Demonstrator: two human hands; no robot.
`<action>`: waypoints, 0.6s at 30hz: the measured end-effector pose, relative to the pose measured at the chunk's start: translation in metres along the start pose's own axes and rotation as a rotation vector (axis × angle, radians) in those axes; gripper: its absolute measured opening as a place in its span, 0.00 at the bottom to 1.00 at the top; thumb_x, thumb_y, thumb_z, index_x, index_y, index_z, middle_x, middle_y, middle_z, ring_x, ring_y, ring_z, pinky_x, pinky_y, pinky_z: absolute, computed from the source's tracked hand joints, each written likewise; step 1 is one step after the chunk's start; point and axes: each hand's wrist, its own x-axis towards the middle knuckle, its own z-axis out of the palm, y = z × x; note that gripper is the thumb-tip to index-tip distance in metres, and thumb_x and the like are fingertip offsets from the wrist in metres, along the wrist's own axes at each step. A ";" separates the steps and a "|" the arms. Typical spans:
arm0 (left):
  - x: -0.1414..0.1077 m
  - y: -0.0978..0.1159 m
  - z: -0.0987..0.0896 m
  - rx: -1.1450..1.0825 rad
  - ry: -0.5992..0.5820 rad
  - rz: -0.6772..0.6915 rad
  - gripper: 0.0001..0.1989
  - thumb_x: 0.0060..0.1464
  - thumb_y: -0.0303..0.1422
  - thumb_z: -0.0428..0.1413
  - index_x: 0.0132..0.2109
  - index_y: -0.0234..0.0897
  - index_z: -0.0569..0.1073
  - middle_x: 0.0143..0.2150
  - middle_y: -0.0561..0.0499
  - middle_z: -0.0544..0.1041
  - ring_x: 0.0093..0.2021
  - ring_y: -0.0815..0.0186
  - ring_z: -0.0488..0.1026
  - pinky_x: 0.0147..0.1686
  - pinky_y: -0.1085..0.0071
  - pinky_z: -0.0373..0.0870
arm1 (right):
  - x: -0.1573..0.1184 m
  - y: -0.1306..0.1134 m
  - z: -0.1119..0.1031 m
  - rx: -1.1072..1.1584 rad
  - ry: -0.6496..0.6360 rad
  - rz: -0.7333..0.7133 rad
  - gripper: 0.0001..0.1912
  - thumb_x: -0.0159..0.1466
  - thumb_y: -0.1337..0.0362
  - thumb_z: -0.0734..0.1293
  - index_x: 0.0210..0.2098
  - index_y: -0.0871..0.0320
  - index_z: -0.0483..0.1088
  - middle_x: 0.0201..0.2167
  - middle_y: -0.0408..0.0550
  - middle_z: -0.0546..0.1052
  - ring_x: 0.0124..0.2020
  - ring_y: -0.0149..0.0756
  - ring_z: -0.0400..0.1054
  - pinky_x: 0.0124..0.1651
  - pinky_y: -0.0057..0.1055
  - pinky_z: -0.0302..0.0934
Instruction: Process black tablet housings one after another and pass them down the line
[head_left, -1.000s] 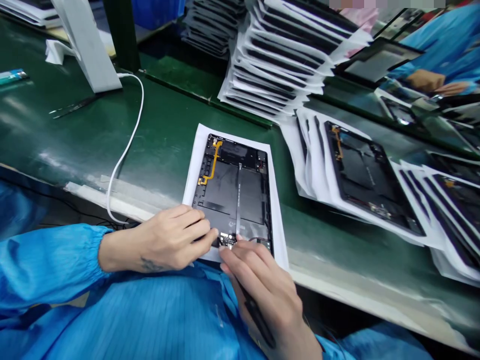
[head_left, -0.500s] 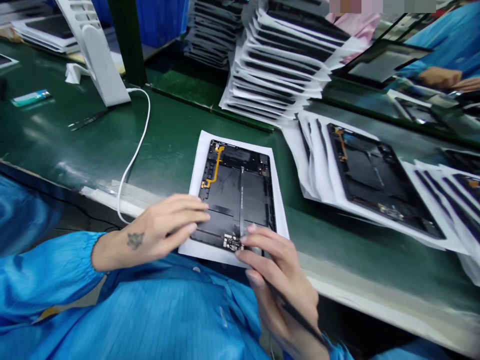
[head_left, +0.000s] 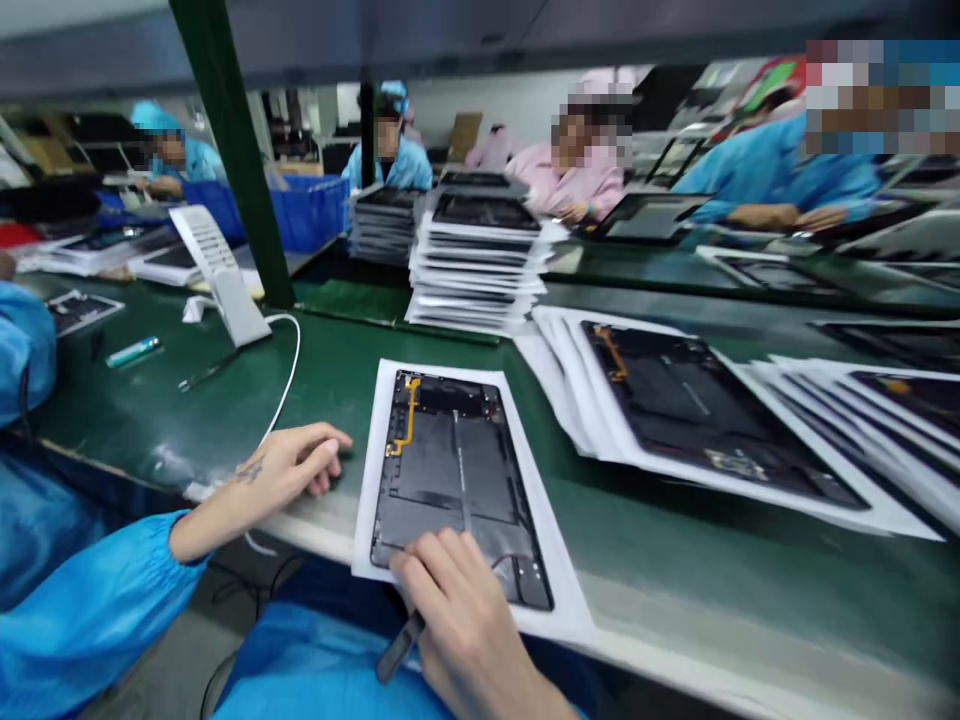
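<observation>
An open tablet back shell (head_left: 427, 460), black inside with an orange flex cable (head_left: 410, 420) at upper left, lies on a white sheet (head_left: 366, 510) near the bench edge. My right hand (head_left: 465, 600) is over the shell's lower end, fingers closed round slim black tweezers (head_left: 401, 648). Their blunt end sticks out towards me, while the tips are hidden under the hand. The hand covers the small circuit board area at the bottom. Left of the sheet, apart from it, my left hand (head_left: 300, 470) hovers with fingers loosely bent and nothing in them.
Stacked shells between white sheets (head_left: 480, 285) stand at the back; more fanned shells (head_left: 697, 400) lie at right. A white stand (head_left: 221, 280) with a white cable (head_left: 292, 370), other tweezers (head_left: 206, 372) and a teal tube (head_left: 133, 352) are at left. Several co-workers sit opposite.
The view has tilted up, showing more of the room. My left hand has come off the shell to the left. My right hand has turned, swinging the tweezers' blunt end from right to left.
</observation>
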 end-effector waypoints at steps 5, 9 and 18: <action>0.035 0.026 -0.001 0.006 -0.216 -0.085 0.35 0.68 0.58 0.37 0.56 0.31 0.70 0.35 0.43 0.81 0.32 0.60 0.82 0.28 0.69 0.78 | 0.018 -0.002 0.025 -0.056 0.273 0.031 0.15 0.61 0.79 0.52 0.35 0.58 0.66 0.29 0.48 0.68 0.31 0.40 0.56 0.35 0.37 0.48; 0.066 0.050 0.012 0.177 -0.127 0.135 0.24 0.69 0.49 0.42 0.53 0.32 0.68 0.37 0.45 0.79 0.35 0.61 0.79 0.29 0.70 0.74 | 0.026 -0.002 0.032 -0.033 0.306 0.040 0.15 0.62 0.79 0.54 0.36 0.57 0.66 0.30 0.48 0.70 0.32 0.40 0.59 0.35 0.36 0.50; 0.190 0.199 -0.023 0.584 0.039 0.866 0.14 0.62 0.27 0.51 0.50 0.37 0.77 0.47 0.45 0.81 0.48 0.60 0.77 0.52 0.67 0.69 | -0.004 0.043 -0.017 -0.013 0.231 0.076 0.11 0.69 0.74 0.60 0.46 0.56 0.69 0.35 0.47 0.76 0.34 0.36 0.67 0.37 0.34 0.61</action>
